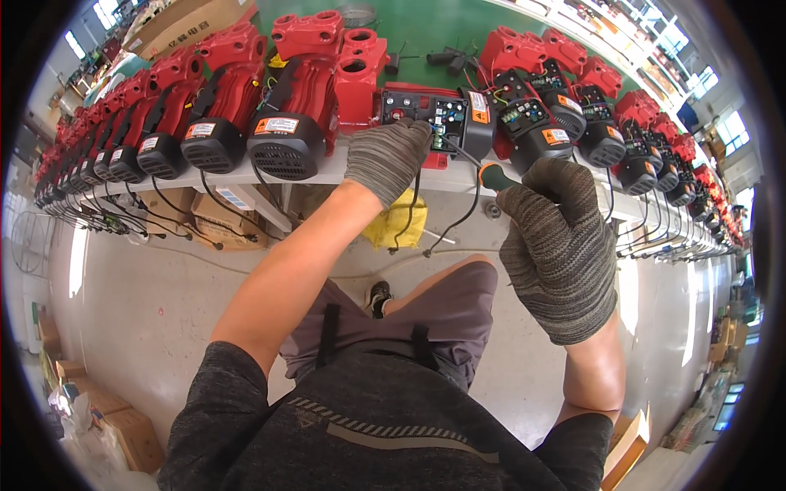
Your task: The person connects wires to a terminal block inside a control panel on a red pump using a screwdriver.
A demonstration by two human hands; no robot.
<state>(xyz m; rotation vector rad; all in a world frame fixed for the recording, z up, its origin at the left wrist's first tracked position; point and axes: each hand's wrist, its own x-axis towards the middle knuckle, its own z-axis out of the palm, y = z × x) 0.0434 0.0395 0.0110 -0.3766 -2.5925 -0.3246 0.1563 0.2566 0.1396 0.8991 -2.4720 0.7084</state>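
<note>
A red pump with a black motor end cap [480, 110] lies on the bench straight ahead, its terminal box uncovered. Inside the box a circuit board [449, 113] is exposed. My right hand [561, 250], in a grey striped knit glove, is wrapped round a screwdriver [494, 177] with a green and orange handle. The screwdriver's shaft slants up and left, its tip at the board's near side. My left hand [391, 155], gloved alike, rests at the box's left near edge with fingers bent together at the board; whatever they pinch is hidden.
Rows of similar pumps stand left [286, 123] and right [524, 114] along the bench [327, 172]; several on the right have exposed boards. Black cables hang over the front edge. Below are a yellow bag [401, 221] and cartons [225, 219]. Loose black parts [450, 59] lie beyond the pump.
</note>
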